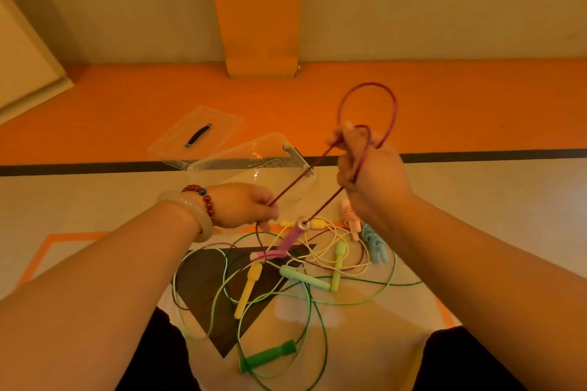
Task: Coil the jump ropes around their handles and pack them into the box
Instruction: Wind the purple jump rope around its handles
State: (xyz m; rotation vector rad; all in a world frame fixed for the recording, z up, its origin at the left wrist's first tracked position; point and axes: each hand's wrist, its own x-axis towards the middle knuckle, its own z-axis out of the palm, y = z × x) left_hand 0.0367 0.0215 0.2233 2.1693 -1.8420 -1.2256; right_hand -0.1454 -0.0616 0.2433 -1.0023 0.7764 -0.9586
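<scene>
A dark red jump rope (365, 86) runs between both hands. My right hand (370, 170) grips it raised above the floor, with a loop standing up over the fingers. My left hand (246, 205) pinches another stretch of the same rope, lower and to the left. One pink handle (293, 236) dangles from the rope below my right hand; the other pink handle (266, 254) lies on the floor. A clear plastic box (235, 159) stands open behind the hands.
The box's clear lid (178, 136) with a black grip lies at the box's back left. On the floor lie tangled ropes with yellow (249, 286), pale green (303, 276) and dark green (270, 355) handles, plus coiled pink (351, 220) and blue (374, 243) ropes. My knees frame the bottom.
</scene>
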